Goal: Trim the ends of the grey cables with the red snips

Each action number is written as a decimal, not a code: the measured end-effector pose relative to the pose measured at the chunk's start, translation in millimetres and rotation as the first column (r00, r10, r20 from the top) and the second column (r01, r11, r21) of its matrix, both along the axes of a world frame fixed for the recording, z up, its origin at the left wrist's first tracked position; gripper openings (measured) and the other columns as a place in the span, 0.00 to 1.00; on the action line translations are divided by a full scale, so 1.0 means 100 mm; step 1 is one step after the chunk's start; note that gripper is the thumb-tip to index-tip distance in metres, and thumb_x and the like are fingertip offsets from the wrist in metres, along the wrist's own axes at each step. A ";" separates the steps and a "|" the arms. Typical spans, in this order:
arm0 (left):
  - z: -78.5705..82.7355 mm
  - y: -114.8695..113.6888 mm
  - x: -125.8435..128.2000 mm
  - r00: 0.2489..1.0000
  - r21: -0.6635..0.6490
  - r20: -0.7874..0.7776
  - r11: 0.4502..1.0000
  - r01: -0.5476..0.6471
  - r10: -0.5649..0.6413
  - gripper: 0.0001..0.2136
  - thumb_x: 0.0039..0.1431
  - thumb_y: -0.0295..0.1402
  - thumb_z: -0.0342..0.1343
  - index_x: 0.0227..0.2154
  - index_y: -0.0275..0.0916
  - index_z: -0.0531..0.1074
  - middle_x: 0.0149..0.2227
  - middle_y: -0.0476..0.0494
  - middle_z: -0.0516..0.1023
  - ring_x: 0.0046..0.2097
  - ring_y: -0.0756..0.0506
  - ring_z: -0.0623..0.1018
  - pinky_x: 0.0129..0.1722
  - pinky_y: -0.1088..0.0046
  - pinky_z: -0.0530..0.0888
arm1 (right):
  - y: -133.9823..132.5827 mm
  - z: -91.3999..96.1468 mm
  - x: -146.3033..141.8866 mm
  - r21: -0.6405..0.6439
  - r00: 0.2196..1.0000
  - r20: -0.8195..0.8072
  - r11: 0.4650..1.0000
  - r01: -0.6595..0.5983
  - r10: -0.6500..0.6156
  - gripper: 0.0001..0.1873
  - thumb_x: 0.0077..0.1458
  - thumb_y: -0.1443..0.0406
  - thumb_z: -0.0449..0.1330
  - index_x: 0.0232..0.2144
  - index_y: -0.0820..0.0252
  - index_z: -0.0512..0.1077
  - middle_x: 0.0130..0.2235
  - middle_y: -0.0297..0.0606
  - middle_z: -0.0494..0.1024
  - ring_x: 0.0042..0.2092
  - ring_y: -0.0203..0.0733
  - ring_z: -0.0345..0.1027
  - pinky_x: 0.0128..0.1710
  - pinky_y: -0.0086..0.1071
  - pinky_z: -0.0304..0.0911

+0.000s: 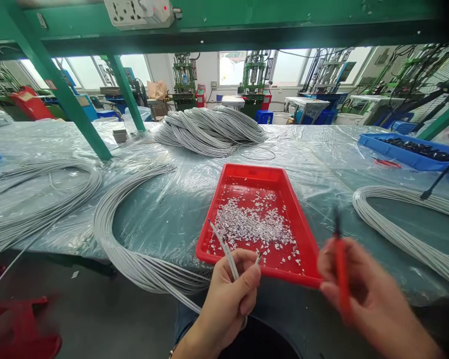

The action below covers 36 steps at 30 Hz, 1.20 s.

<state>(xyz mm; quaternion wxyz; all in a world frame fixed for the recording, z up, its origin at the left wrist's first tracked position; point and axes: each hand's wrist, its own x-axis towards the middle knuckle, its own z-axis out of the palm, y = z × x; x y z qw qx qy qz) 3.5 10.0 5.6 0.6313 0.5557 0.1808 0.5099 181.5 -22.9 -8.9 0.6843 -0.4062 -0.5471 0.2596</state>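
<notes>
My left hand [230,294] is closed on thin grey-white cable ends [224,247] that stick up over the near edge of a red tray [299,219]. The tray holds a heap of small silvery scraps [252,224]. My right hand [362,294], blurred by motion, grips a red-handled tool [340,269] with a dark tip, just right of the tray's near corner. The cable runs down from my left hand to a grey cable bundle [134,259] hanging over the table's front edge.
Plastic sheet covers the table [179,199]. More grey cable coils lie at left [41,199], back middle [209,132] and right [404,229]. A blue tray of dark parts [411,149] sits far right. Green frame posts [63,94] stand on the left. A red stool [18,324] is below left.
</notes>
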 end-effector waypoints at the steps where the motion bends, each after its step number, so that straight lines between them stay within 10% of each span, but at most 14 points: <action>1: -0.01 0.00 0.00 1.000 0.016 -0.002 1.000 -0.006 0.006 0.16 0.50 0.34 0.60 0.37 0.33 0.62 0.22 0.55 0.58 0.14 0.64 0.52 0.12 0.88 0.46 | -0.01 -0.06 -0.05 -0.061 0.996 0.049 0.996 -0.069 0.072 0.27 0.41 0.56 0.60 0.42 0.56 0.56 0.33 0.34 0.63 0.33 0.29 0.60 0.33 0.15 0.61; 5: -0.04 -0.02 -0.01 0.999 0.031 -0.042 0.999 -0.021 0.023 0.16 0.51 0.37 0.59 0.37 0.33 0.61 0.22 0.53 0.63 0.13 0.63 0.55 0.11 0.88 0.45 | 0.03 -0.28 -0.05 -0.203 0.904 0.391 0.974 -0.097 0.172 0.40 0.44 0.54 0.55 0.56 0.59 0.46 0.58 0.43 0.52 0.55 0.40 0.55 0.51 0.25 0.59; 9: -0.04 -0.03 -0.02 0.995 0.030 -0.103 1.000 0.009 -0.005 0.18 0.51 0.40 0.58 0.32 0.32 0.59 0.21 0.52 0.66 0.12 0.61 0.58 0.09 0.89 0.48 | 0.03 -0.24 0.05 -0.084 0.592 0.799 0.994 -0.063 0.105 0.29 0.46 0.54 0.56 0.49 0.57 0.58 0.46 0.41 0.67 0.44 0.41 0.64 0.43 0.31 0.64; 15: -0.07 -0.03 -0.02 0.983 0.094 -0.175 0.994 -0.046 0.062 0.18 0.52 0.41 0.57 0.31 0.31 0.58 0.22 0.52 0.65 0.12 0.62 0.57 0.10 0.90 0.48 | -0.13 0.07 -0.03 -0.163 0.638 0.760 0.987 0.005 0.122 0.21 0.43 0.61 0.53 0.42 0.58 0.65 0.39 0.36 0.69 0.40 0.39 0.63 0.41 0.35 0.59; 21: -0.10 -0.05 -0.04 0.963 0.136 -0.208 0.980 -0.144 0.171 0.18 0.51 0.41 0.57 0.31 0.32 0.57 0.22 0.52 0.63 0.14 0.63 0.56 0.12 0.88 0.47 | -0.08 -0.03 0.04 -0.269 0.500 0.828 0.962 -0.043 0.254 0.24 0.49 0.54 0.49 0.46 0.61 0.59 0.49 0.45 0.63 0.46 0.44 0.61 0.44 0.38 0.61; 31: -0.09 -0.04 -0.03 0.977 0.109 -0.173 0.988 -0.109 0.127 0.18 0.50 0.40 0.58 0.32 0.32 0.58 0.23 0.52 0.63 0.14 0.63 0.55 0.12 0.88 0.47 | -0.08 -0.03 -0.03 -0.334 0.681 0.637 0.925 -0.179 0.362 0.21 0.43 0.58 0.50 0.38 0.66 0.65 0.41 0.49 0.67 0.37 0.43 0.63 0.34 0.33 0.64; 36: -0.10 0.00 -0.06 0.979 0.124 -0.167 0.988 -0.096 0.116 0.17 0.51 0.41 0.58 0.32 0.32 0.59 0.19 0.55 0.57 0.15 0.63 0.53 0.13 0.87 0.48 | 0.10 -0.13 0.07 -0.152 0.758 0.610 0.974 -0.171 0.228 0.30 0.44 0.55 0.57 0.48 0.65 0.64 0.41 0.47 0.70 0.40 0.43 0.65 0.37 0.31 0.65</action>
